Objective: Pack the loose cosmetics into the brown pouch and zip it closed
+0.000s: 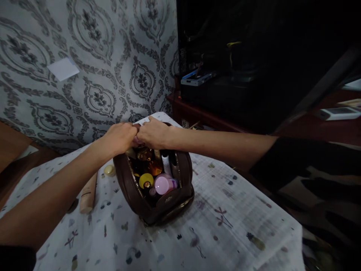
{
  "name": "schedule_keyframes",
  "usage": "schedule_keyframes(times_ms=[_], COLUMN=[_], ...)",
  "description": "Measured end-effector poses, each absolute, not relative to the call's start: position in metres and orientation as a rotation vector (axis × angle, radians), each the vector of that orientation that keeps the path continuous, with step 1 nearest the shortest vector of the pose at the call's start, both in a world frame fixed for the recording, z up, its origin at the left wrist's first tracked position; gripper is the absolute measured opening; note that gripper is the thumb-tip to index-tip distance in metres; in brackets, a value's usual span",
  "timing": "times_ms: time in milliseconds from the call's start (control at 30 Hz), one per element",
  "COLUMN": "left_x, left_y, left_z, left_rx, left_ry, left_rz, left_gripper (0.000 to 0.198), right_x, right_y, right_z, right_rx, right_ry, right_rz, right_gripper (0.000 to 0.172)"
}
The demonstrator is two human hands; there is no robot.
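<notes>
A brown zip bag stands gaping on the cloth, packed with small bottles and jars. My left hand and my right hand meet at its far rim, both with curled fingers. A little pinkish surface shows between them; whether it is an object or fingertips I cannot tell. Inside the bag are a pink-capped container, a yellow round item, a white tube and amber glassy pieces. Shadow hides the bag's depths.
Left of the bag, a beige tube and a pale yellow round item lie on the printed white cloth. Patterned wall rises behind. A dark red cabinet with a large black screen borders the right.
</notes>
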State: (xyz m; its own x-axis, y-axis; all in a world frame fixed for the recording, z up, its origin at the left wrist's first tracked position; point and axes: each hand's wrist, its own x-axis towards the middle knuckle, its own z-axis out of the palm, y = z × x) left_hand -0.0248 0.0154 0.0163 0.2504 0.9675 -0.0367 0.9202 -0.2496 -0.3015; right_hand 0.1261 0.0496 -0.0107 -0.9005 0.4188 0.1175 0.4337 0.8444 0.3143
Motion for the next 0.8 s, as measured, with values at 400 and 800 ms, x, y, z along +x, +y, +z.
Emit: schedule_keyframes(times_ms=[400, 800], left_x=[-0.057, -0.07], left_y=[0.002, -0.014], left_z=[0.028, -0.009], left_rx=[-2.488, -2.262], left_ry=[-1.616, -2.034], left_rz=[-0.017, -0.781], left_gripper=[0.044, 0.058], right_x=[0.142, 0.176], right_y=[0.048, 0.052], right_z=[0.024, -0.001], right_rx=[-0.889, -0.881], right_ry=[-2.788, -2.485], right_rz=[0.08, 0.305], right_gripper=[0.029, 0.034])
